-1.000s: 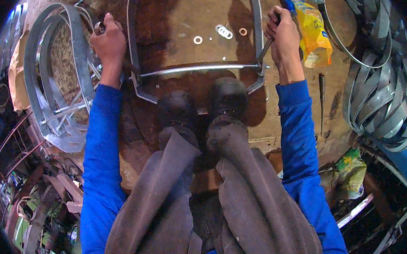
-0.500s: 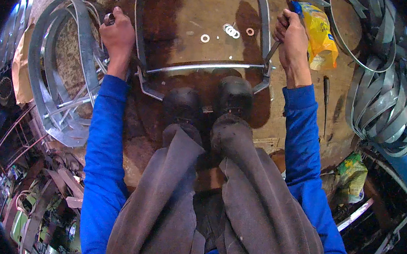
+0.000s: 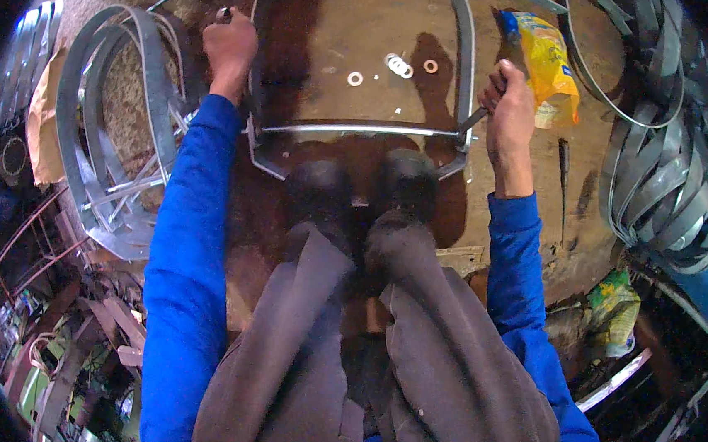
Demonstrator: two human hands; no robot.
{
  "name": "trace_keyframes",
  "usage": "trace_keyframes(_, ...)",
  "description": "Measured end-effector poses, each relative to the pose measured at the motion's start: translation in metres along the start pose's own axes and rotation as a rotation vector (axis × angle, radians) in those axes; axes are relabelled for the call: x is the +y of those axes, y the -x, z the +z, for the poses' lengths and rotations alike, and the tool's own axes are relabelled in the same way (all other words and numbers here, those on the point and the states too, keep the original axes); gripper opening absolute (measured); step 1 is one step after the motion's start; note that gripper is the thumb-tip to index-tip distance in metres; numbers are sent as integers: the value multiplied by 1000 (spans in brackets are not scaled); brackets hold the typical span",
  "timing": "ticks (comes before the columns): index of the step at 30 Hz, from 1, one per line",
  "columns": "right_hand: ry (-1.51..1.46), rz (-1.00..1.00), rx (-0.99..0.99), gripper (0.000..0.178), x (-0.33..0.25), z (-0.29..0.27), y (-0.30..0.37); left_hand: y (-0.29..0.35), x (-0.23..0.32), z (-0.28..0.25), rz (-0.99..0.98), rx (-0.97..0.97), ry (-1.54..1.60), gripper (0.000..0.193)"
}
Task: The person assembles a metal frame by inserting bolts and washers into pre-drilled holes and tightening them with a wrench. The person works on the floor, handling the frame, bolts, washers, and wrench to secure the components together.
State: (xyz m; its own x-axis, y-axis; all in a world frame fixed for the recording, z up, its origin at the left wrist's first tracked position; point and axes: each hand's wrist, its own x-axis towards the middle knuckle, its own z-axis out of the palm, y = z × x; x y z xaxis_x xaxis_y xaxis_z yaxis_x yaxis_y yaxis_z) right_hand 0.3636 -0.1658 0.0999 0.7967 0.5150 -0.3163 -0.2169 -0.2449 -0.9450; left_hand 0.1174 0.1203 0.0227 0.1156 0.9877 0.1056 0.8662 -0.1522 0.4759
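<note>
A metal strip frame [image 3: 466,47], bent into a U, lies before my shoes with a threaded rod [image 3: 353,128] across it. My right hand [image 3: 512,117] is closed around a dark wrench [image 3: 474,121], whose lower end meets the rod's right end. My left hand [image 3: 230,49] is in a fist beside the frame's left side. Out of its top sticks the ring-shaped end of a dark wrench [image 3: 224,15]; the rest is hidden by the hand and sleeve. Inside the frame lie several pale washers [image 3: 399,66] and a copper-coloured washer [image 3: 430,66].
Bent metal strips [image 3: 147,47] stand at the left beside brown paper [image 3: 46,122]. A yellow and blue bag [image 3: 549,66] and a thin dark tool [image 3: 563,175] lie at right. Coiled strips [image 3: 674,171] are piled farther right. My shoes [image 3: 407,179] touch the frame's near side.
My left hand has moved right and slightly farther away, closer to the frame. My right hand has come a little nearer with its wrench. The view has shifted slightly.
</note>
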Motion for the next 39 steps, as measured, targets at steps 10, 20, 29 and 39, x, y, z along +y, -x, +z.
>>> trace_keyframes(10,-124,-12,7,33,-22,6,-26,24,44,-54,-71,-214,520,52)
trace_keyframes(20,225,-431,-128,29,-101,-77,127,136,118,-221,34,-572,1540,54)
trace_keyframes(29,837,-638,-372,28,-65,-38,202,202,164,-213,39,-1202,1039,85)
trace_keyframes(39,552,-575,293,26,2,-113,221,217,-43,-233,-248,-854,627,46)
